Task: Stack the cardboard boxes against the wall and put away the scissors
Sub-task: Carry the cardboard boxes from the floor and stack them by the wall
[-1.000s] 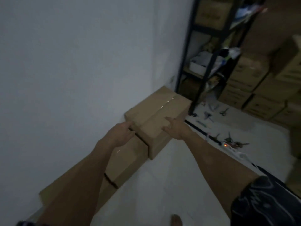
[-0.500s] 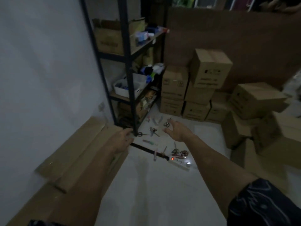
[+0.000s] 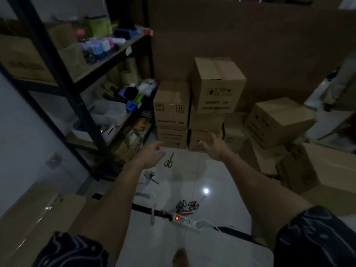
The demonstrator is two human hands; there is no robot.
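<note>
Between the left hand [image 3: 151,156] and the right hand [image 3: 212,145] the white floor [image 3: 192,170] lies open toward the stacked boxes [image 3: 192,116]. On the left the metal shelf [image 3: 63,87] closes the way. Scissors [image 3: 169,160] and a power strip [image 3: 187,221] lie scattered across the floor. Tilted boxes [image 3: 289,141] crowd the right side.

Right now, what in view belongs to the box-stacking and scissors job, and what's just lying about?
Job:
- cardboard boxes stacked at the far wall
- boxes by the white wall
- scissors on the floor
- left hand and right hand, both empty

Lying about:
- power strip
- shelf unit with its clutter
</note>
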